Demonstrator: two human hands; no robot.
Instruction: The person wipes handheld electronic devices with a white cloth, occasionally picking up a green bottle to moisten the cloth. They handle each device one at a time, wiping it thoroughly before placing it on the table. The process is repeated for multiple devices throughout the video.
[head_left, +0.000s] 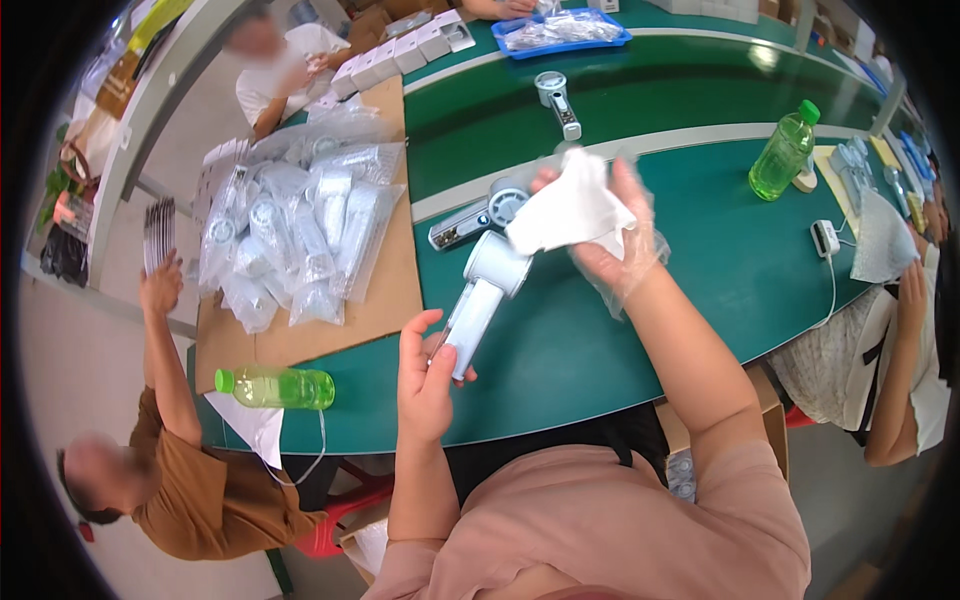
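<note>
My left hand is closed around the handle of a pale blue handheld fan, its round head tilted up and away from me. In my right hand, which wears a clear plastic glove, is a crumpled white cloth. The cloth hangs by the fan's head; whether they touch I cannot tell. Just beyond lies a second handheld fan with its handle's inside showing. A third fan lies farther off on the green belt.
Bagged fans are heaped on a cardboard sheet at left. Green-capped bottles stand or lie on the table: one lying, one upright. A blue tray and white boxes are at the back. Co-workers sit on both sides.
</note>
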